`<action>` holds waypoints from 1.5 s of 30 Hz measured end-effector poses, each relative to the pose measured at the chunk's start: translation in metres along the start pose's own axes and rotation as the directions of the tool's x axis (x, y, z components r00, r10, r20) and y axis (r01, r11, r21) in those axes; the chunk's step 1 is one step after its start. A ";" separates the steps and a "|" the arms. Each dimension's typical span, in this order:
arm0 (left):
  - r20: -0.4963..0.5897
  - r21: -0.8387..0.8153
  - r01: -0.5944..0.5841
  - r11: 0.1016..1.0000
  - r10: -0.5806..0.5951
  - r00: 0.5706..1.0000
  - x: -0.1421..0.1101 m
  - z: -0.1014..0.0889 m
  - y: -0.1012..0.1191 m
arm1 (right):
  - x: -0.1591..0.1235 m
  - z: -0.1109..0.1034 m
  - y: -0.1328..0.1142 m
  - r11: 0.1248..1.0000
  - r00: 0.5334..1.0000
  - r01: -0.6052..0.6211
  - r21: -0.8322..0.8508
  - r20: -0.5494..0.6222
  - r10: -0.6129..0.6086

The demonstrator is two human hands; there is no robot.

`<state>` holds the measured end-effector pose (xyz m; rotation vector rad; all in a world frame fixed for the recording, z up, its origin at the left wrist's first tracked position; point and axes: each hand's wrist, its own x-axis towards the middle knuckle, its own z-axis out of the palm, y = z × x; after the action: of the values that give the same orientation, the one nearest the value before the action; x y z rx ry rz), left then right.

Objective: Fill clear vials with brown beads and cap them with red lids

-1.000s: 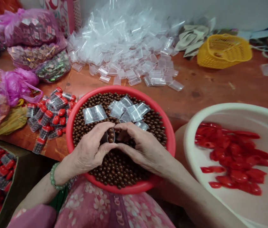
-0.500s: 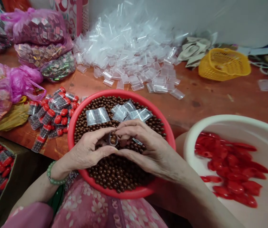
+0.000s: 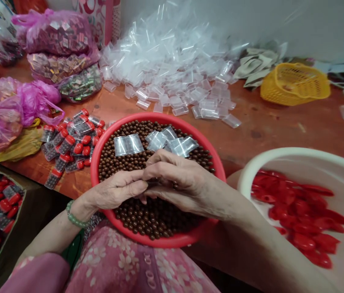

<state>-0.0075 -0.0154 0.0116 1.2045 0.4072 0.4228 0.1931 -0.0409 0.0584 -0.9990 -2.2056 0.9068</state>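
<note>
My left hand and my right hand meet over a red basin full of small brown balls. The left fingers and thumb are closed round a clear plastic sleeve, which the hands now hide. My right hand is cupped against the left fingertips, its fingers curled; whatever lies inside them is out of sight. Just behind the hands, several flat clear sleeves rest on top of the balls.
Left of the basin lie filled red-capped containers, with more in a cardboard box. Clear sleeves are heaped at the back. A white basin at right holds red caps. A yellow basket and pink bags stand farther off.
My hands have closed together, and the sleeve with brown balls that showed between them is now covered. The whole view has shifted slightly.
</note>
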 end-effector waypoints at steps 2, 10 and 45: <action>-0.029 -0.054 0.030 0.998 -0.031 0.999 0.000 0.000 -0.004 | 0.000 0.002 0.003 1.000 1.000 0.016 0.011 -0.020 -0.016; -0.029 -0.235 0.065 0.970 -0.074 0.997 0.003 -0.003 -0.005 | 0.006 -0.003 0.013 0.999 0.999 -0.002 0.032 0.049 0.000; -0.443 0.182 -0.077 0.980 0.151 0.884 0.006 0.007 0.017 | -0.201 -0.044 0.036 0.371 0.437 -0.899 -0.235 -0.405 0.803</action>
<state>-0.0006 -0.0125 0.0290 1.2856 0.7890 0.7952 0.3545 -0.1679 0.0183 -2.4982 -1.5764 0.6116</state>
